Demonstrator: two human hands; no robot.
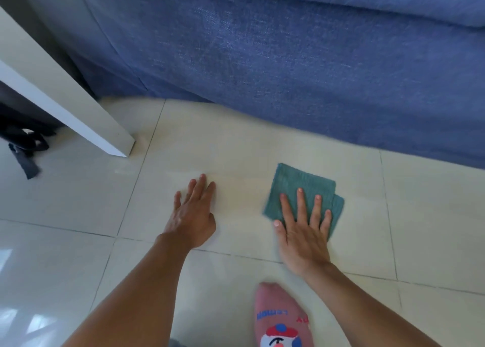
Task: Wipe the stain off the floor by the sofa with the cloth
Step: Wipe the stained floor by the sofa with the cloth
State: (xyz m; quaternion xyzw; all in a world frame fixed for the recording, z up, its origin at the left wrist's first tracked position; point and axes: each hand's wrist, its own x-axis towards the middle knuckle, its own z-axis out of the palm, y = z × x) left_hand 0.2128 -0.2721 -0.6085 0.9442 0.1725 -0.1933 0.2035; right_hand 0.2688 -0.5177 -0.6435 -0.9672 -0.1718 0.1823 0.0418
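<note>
Right hand (304, 231): flat, fingers spread, pressing the folded green cloth (301, 189) onto the pale tiled floor (236, 149) | Left hand (193, 212): open, palm down on bare tile, holding nothing | Sofa (288, 71): blue, just behind the cloth | White table leg (78, 115) at left, dark strap (25, 160) beyond | Socked foot (282, 317) near | Stain: perhaps the faint sheen between the hands, too blurred to confirm.

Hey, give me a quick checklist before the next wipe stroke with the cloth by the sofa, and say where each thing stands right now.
1. Right hand flat on the green cloth: ok.
2. Cloth lying flat on the tiled floor: ok, folded, one corner offset.
3. Left hand braced on bare tile, off the cloth: ok.
4. Stain located: cannot tell, no clear mark shows.
5. Cloth apart from the blue sofa: ok.
6. Pink sock behind the wiping path: ok.
</note>
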